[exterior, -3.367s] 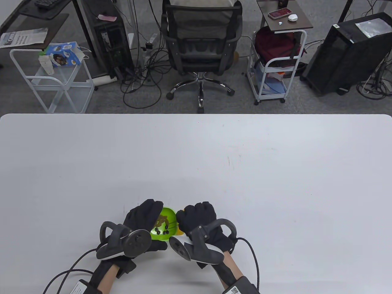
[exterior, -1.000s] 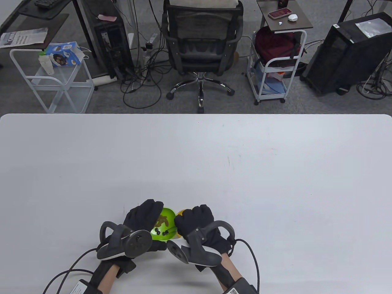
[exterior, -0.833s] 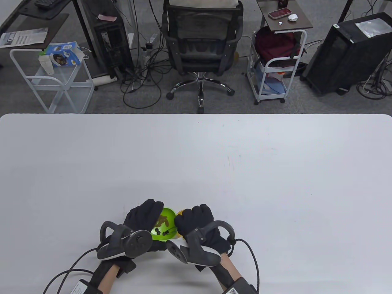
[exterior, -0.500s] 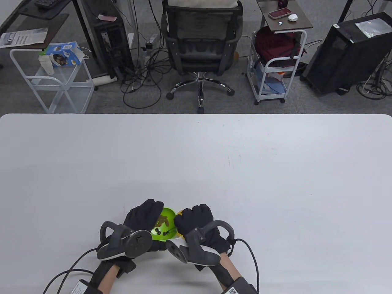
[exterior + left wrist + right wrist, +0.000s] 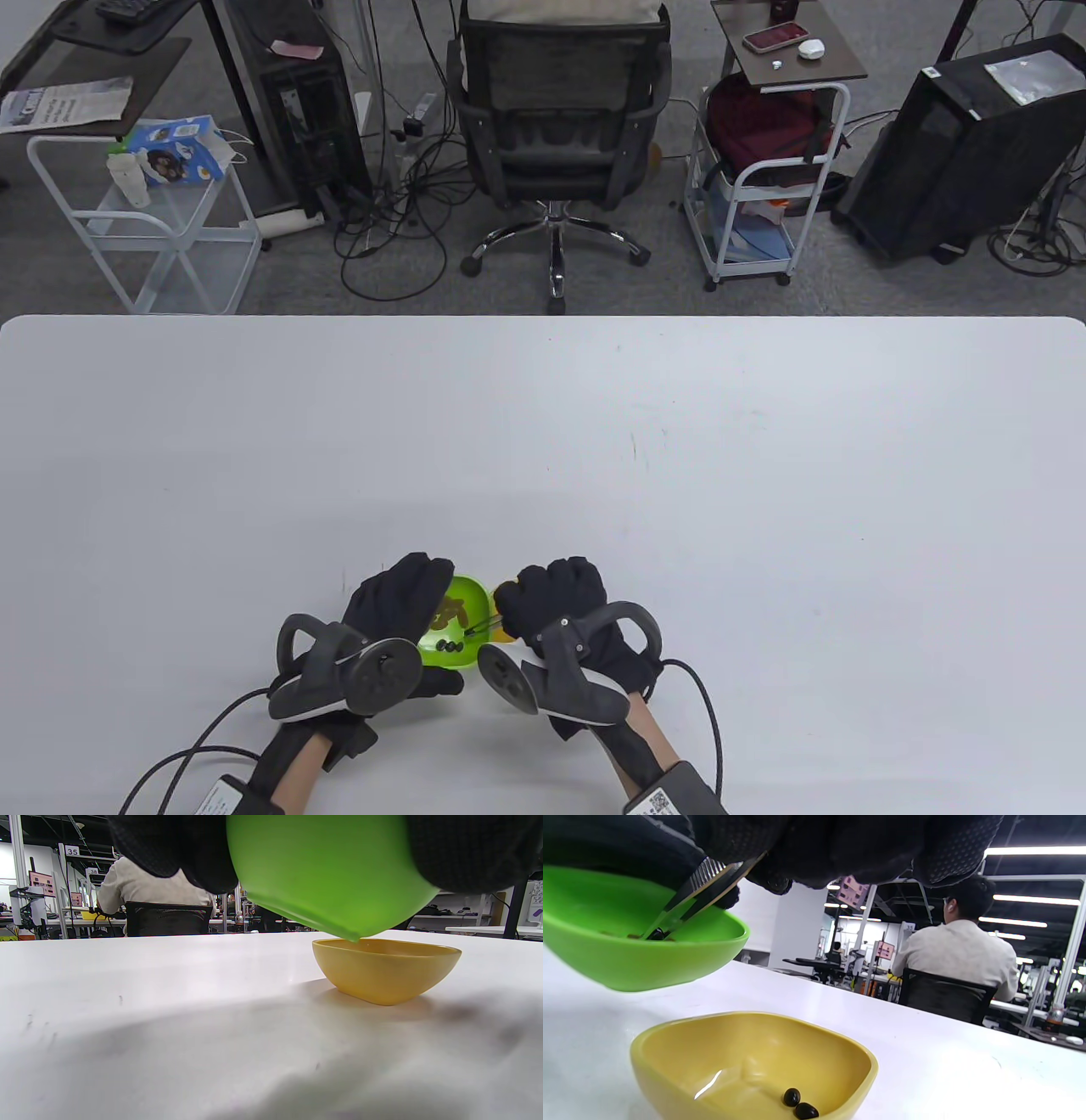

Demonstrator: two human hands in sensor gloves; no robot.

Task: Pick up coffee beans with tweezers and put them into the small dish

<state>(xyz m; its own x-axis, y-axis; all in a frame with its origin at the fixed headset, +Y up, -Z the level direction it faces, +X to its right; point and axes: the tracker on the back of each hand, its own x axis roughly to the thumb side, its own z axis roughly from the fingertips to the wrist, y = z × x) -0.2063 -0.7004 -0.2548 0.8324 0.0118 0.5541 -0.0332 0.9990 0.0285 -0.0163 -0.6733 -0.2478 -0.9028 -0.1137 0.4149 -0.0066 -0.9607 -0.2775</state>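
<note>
Fingers of the right hand pinch the tweezers, tips down on a bean in the green bowl (held up by the left hand), with the yellow dish just beside.

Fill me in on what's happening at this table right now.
A person in sensor gloves is moving coffee beans between two small dishes. The left hand holds the green dish tilted and raised off the table. The right hand grips tweezers, whose tips reach into the green dish at a dark bean. The yellow dish sits on the table just beside it, with two beans inside already.
</note>
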